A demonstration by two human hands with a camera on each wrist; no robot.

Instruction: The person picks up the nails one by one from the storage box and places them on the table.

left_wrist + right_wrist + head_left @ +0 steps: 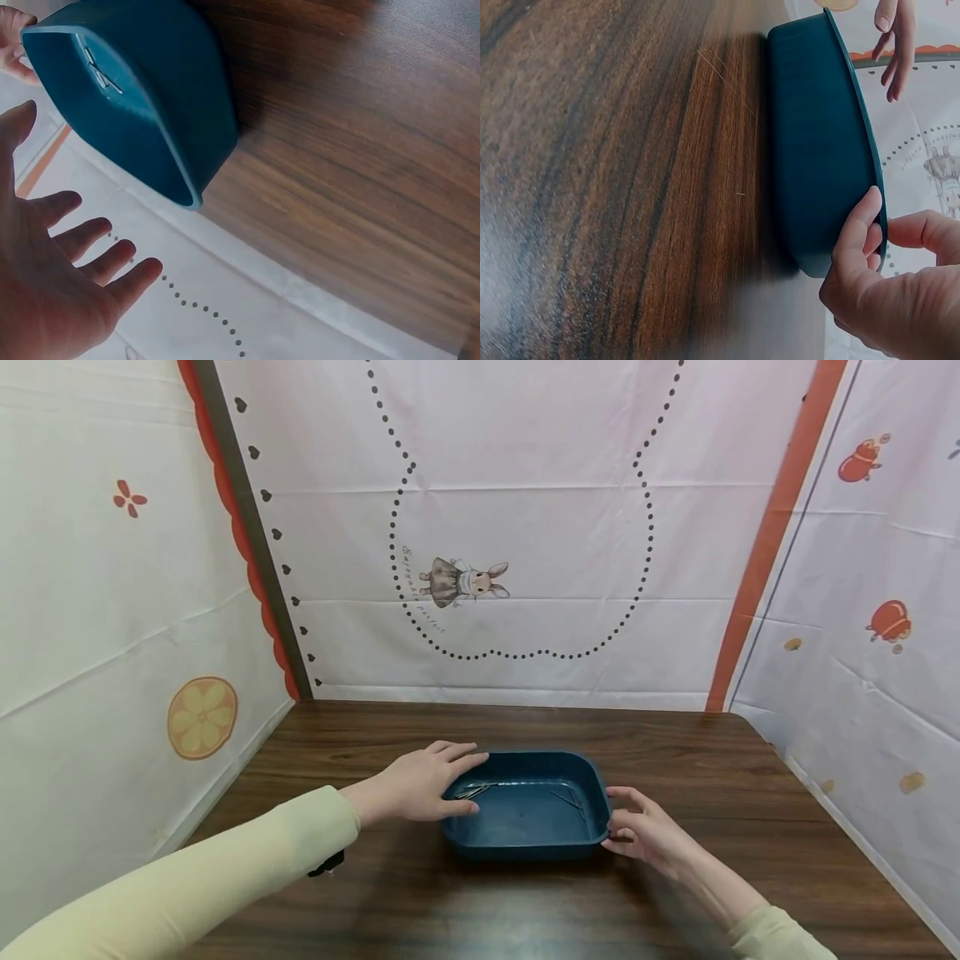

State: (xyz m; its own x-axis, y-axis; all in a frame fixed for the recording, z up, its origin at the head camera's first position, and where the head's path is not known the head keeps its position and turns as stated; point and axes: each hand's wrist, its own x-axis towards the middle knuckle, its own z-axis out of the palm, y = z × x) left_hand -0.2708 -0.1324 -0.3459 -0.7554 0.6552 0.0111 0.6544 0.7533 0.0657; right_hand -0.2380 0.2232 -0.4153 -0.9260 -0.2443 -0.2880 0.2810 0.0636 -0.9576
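Observation:
A dark blue rectangular plastic basin (517, 827) stands on the table, with thin metal pins or sticks (474, 791) inside at its left end and a few more (573, 802) toward the right. Their exact kind is too small to tell. My left hand (427, 782) is spread over the basin's left end; the left wrist view shows its fingers (133, 279) apart from the rim, holding nothing. At the opposite end, my right hand (648, 831) pinches the rim, thumb on one side and fingers (859, 225) against the outer wall.
The dark wood-grain table (360, 893) carries the basin near its middle. White printed cloth (525, 543) hangs behind the table, and more cloth (97, 652) closes off the left and right sides.

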